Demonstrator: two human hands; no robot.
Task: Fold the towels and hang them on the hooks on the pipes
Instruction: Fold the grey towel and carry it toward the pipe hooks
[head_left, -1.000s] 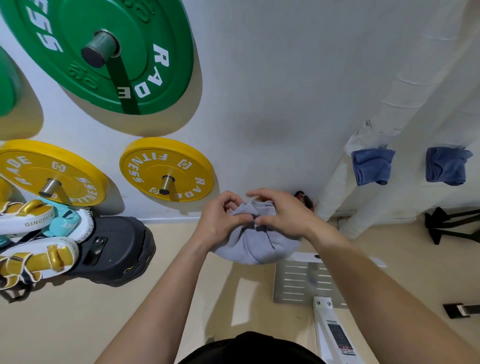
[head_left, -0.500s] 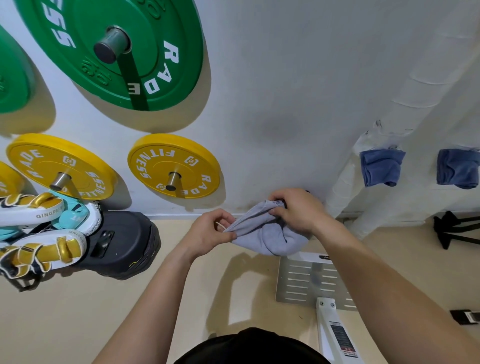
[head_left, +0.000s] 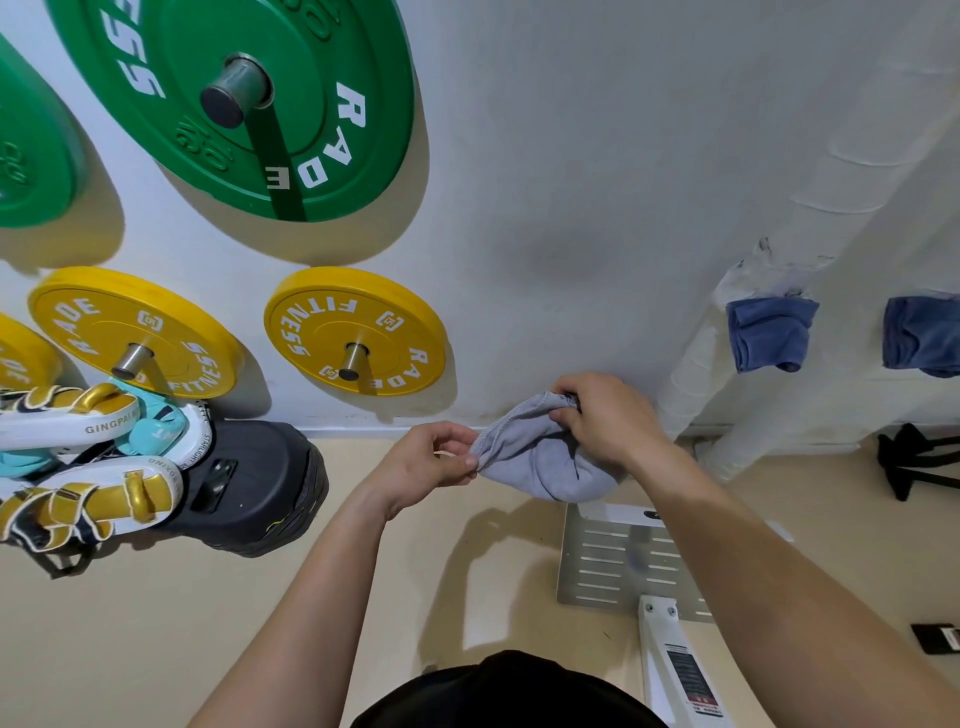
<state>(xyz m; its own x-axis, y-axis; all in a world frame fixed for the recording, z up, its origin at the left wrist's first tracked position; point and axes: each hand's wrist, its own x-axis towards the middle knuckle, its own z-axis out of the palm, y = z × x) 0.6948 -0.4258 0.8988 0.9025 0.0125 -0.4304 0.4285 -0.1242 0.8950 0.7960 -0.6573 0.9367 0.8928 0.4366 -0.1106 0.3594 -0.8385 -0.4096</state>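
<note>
Folding: grey towel (head_left: 535, 457) held in mid-air between both hands, low before the wall (head_left: 571, 182).
Left hand (head_left: 426, 462): thumb and fingertips pinch its hemmed left corner.
Right hand (head_left: 608, 421): fingers curl round the bunched top edge.
Handling: light, limp, sagging cloth; take hem corners so edges align.
Pipes (head_left: 841, 171): two blue towels (head_left: 769, 332) hang there; hooks hidden, probably beneath them.

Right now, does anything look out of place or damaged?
The pipe wrap looks torn and smudged above the nearer blue towel. The grey towel is bunched, not folded, between the left hand and right hand.
</note>
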